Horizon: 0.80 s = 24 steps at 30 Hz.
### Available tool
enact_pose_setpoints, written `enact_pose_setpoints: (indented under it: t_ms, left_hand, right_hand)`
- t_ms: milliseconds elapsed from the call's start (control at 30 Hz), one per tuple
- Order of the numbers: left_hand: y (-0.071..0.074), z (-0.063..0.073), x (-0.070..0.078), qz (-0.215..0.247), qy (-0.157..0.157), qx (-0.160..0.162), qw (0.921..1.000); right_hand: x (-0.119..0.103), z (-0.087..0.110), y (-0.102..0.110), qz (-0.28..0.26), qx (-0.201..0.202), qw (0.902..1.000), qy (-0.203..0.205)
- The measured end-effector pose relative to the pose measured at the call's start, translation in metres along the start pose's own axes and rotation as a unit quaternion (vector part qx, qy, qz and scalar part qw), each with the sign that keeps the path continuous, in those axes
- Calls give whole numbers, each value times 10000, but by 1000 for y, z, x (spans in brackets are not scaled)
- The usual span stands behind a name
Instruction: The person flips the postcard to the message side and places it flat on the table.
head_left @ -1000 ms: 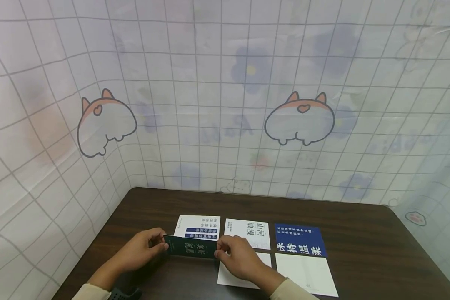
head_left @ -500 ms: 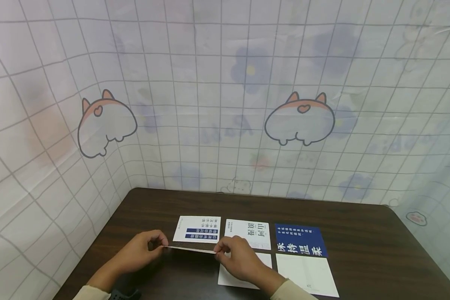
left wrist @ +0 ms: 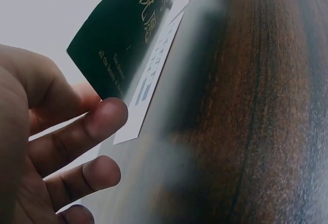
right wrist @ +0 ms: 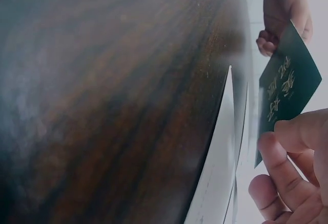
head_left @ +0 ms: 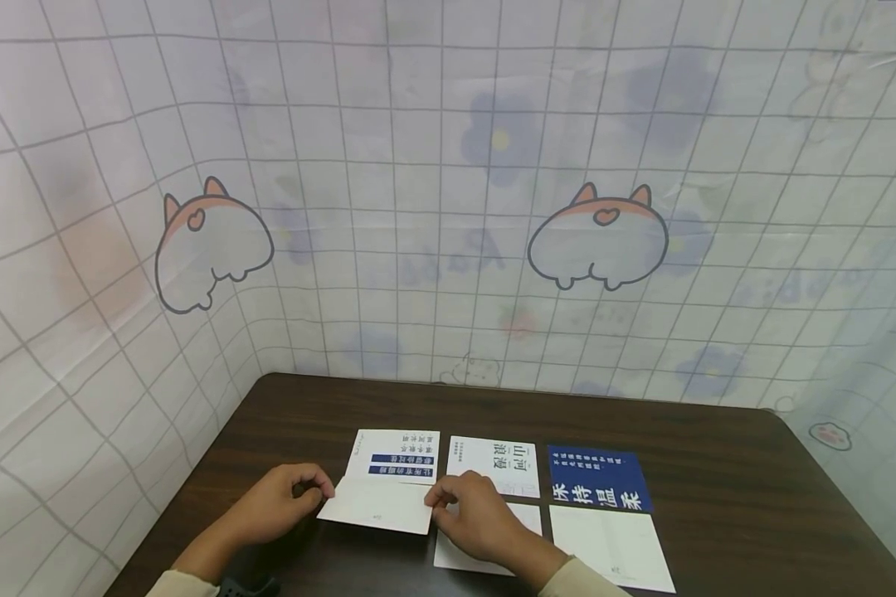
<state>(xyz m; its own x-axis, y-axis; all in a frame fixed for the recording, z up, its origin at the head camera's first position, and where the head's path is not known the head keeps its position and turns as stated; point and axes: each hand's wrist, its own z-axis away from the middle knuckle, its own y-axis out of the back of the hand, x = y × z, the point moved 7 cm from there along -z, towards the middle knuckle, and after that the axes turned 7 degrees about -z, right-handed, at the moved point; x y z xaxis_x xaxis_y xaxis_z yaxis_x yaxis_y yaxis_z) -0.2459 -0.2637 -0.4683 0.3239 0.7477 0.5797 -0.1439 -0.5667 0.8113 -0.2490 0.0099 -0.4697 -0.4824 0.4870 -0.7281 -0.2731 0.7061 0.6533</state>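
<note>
Between my two hands is a postcard (head_left: 377,504), its white back upward in the head view. The wrist views show its dark green face with gold lettering, tilted and raised off the table. My left hand (head_left: 276,504) pinches the card's left edge between thumb and finger. At the opposite edge, my right hand (head_left: 478,516) pinches it too. Just beyond the held card lies a white card with blue bars (head_left: 396,452), its near edge covered. Below my right hand is another white card (head_left: 459,554), partly hidden by the hand.
On the dark wooden table (head_left: 754,497), a white card with large black characters (head_left: 504,464) and a blue card with white characters (head_left: 601,479) lie in the back row. A mostly blank white card (head_left: 608,543) lies in front. A patterned curtain (head_left: 448,207) hangs behind.
The held postcard has flipped from its green face showing, through edge-on, to its white back upward. Both hands keep their pinch and barely shift.
</note>
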Motion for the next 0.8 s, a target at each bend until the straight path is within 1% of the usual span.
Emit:
enact_pose_setpoints:
  t_ms: [233, 467, 667, 800]
  left_hand:
    - [-3, 2, 1, 149, -176, -111, 9997]
    - [-8, 2, 0, 224, -61, -269, 9994]
    - [-12, 0, -4, 100, 52, -364, 9993]
    - [-15, -1, -6, -63, 26, -438, 9990]
  right_hand:
    - [1, 2, -2, -69, -96, 9999, -108]
    - [1, 1, -4, -63, -199, 9996, -213]
    - [0, 1, -5, 80, -282, 9993, -216]
    - [1, 1, -8, 198, -356, 9989, -220]
